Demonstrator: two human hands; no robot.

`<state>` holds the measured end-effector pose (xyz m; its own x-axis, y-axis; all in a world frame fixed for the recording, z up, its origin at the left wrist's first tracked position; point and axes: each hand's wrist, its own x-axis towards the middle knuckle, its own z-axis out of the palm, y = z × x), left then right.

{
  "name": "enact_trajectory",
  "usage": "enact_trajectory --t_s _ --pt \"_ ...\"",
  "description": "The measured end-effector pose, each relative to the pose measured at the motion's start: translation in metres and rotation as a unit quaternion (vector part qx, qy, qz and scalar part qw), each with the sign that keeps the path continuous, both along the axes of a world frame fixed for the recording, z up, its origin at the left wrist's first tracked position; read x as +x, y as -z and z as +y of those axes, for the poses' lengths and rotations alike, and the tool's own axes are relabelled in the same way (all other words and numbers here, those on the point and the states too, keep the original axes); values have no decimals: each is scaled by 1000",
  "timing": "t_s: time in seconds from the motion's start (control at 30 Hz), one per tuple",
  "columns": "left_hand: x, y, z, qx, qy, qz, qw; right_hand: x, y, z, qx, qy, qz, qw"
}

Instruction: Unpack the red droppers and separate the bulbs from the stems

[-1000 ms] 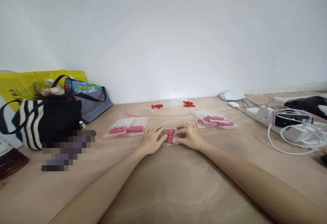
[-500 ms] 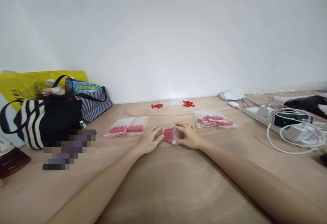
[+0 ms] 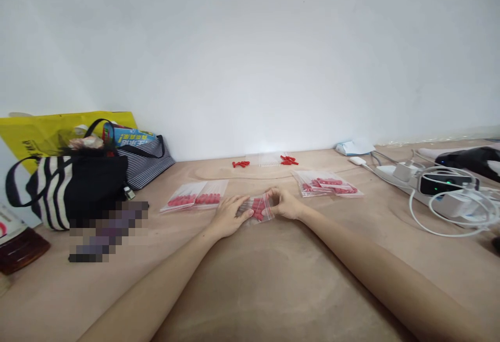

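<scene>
Between my hands, near the middle of the table, is a small clear zip-lock bag [image 3: 259, 210] with several red tube-like pieces inside. My left hand [image 3: 231, 217] grips the bag's left part, its thumb lying over the near side. At the right end, by the red seal strip, my right hand [image 3: 285, 204] has its fingers curled in a pinch on the bag's edge. Left of my hands lie filled zip-lock bags [image 3: 195, 196] side by side. To the right is an overlapping pile of similar filled bags [image 3: 327, 184].
By the wall are loose red pieces [image 3: 241, 164], flat clear bags [image 3: 269, 159] and more red pieces [image 3: 289, 160]. A black bag with white stripes [image 3: 89, 191] and a striped bag [image 3: 146, 162] stand left. A power strip with chargers and white cables [image 3: 449, 201] occupies the right.
My right hand's fingers have drawn closer together at the bag's edge. The bag's right end has tilted slightly, and my left thumb has shifted a little right.
</scene>
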<state>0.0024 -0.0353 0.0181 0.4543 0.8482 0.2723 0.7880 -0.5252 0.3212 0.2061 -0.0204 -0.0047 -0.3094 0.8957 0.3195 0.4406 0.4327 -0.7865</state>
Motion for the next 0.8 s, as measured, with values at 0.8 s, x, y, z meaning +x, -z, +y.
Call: enact_trajectory --t_s 0.8 --pt "-2 2 5 -13 30 -75 997 -4 -10 0 43 -87 -94 991"
